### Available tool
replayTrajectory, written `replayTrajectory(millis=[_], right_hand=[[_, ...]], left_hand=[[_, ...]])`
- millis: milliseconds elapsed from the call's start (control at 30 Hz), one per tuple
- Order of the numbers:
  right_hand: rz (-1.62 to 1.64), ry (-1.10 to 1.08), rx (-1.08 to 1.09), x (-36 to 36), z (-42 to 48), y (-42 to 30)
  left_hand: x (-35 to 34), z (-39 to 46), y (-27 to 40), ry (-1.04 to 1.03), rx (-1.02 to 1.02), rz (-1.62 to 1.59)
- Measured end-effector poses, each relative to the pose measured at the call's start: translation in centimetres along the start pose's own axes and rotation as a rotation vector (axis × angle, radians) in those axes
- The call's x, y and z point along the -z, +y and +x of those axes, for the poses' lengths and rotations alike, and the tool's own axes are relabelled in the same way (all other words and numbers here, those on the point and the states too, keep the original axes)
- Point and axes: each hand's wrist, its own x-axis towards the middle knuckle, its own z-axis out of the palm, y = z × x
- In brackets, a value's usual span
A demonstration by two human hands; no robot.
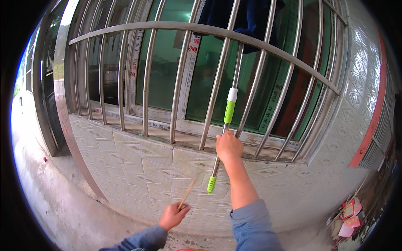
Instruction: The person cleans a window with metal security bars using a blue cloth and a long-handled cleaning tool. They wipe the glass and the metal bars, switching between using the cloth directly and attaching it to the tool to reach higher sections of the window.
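My right hand (230, 146) grips a telescopic metal pole (216, 167) below its green and white collar (230, 106). The pole is tilted, with a green end grip (212, 185) at its bottom, in front of the tiled wall. Its upper part runs up among the window bars towards a dark blue cloth (248, 18); whether the two are joined I cannot tell. Lower and to the left, my left hand (174, 216) holds a thin wooden stick (187, 193) pointing up and to the right. The stick's far tip is blurred against the tiles.
Steel window bars (147, 84) with a curved crossbar (138, 25) stand before green sliding glass (205, 91). Below lies a patterned tile wall (147, 175). A doorway frame (44, 94) rises at the left beside the concrete floor (47, 200). Litter (350, 219) lies at the lower right.
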Motion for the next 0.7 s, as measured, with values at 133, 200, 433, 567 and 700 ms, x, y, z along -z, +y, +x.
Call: replayTrajectory(millis=[133,200,433,567,700], right_hand=[[-0.001,-0.046,0.125,0.7,0.8,1.7],[0.018,-0.175,0.156,1.7,1.4,1.9],[0.494,-0.696,0.056,2.9,4.3,4.3],[0.427,-0.655,0.164,5.4,4.9,4.4],[0.544,0.063,0.56,13.6,5.7,1.2]], left_hand=[[-4.7,7.1,6.2,0.114,-0.263,0.331],[-6.2,9.6,7.2,0.127,-0.243,0.293],[-9.2,13.4,6.6,0.332,-0.493,0.325],[-8.6,14.5,6.7,0.316,-0.573,0.415],[-8.2,14.9,6.5,0.279,-0.585,0.383]])
